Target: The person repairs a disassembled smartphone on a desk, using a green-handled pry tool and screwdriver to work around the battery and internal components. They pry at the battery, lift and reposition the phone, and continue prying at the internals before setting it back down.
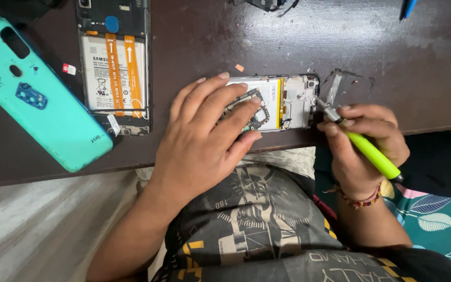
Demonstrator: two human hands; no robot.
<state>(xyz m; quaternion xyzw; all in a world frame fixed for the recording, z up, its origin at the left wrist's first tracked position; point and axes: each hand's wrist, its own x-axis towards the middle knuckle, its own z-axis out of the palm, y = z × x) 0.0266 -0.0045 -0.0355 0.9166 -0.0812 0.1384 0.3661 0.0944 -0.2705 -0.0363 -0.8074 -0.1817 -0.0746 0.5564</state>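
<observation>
Opened phone's (pixel 283 102) left part under left hand (pixel 204 136); second phone (pixel 113 62) cropped above

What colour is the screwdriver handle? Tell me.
Bright yellow-green, on the screwdriver in the right hand; head view.

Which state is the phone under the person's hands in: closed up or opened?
Opened: the phone lies with its back off, battery and circuit board exposed beneath the left hand.

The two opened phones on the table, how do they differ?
The phone under the hands lies sideways at the table's edge, while the far phone lies lengthwise, untouched. The left hand steadies the near one as the right hand works it with a green screwdriver. The far phone has orange strips. Both show white batteries.
</observation>
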